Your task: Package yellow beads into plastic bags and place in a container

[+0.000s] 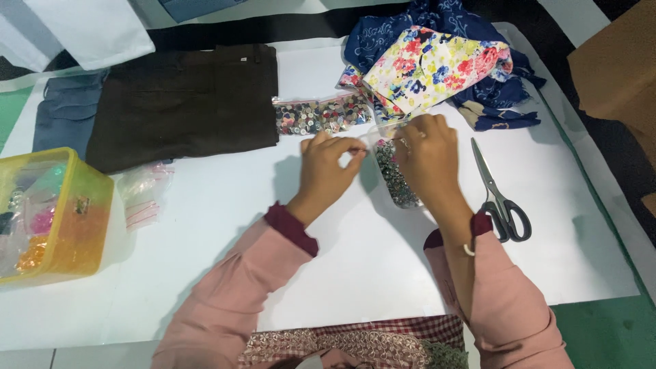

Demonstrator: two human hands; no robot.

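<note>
My left hand point(326, 169) and my right hand point(427, 156) meet over the white sheet point(225, 225), both pinching the top edge of a small clear bag of dark beads or buttons point(395, 176). The bag hangs down between my hands and rests on the sheet. Just beyond my fingers lie two clear bags of mixed buttons point(321, 115). Both my arms wear pink sleeves with maroon cuffs.
Grey-handled scissors point(502, 198) lie right of my right hand. Folded dark brown fabric point(184, 102) and blue fabric point(68, 113) sit at the far left. Floral and navy cloths point(437, 65) are piled beyond. A yellow plastic box point(51, 215) and empty zip bags point(143, 195) sit left.
</note>
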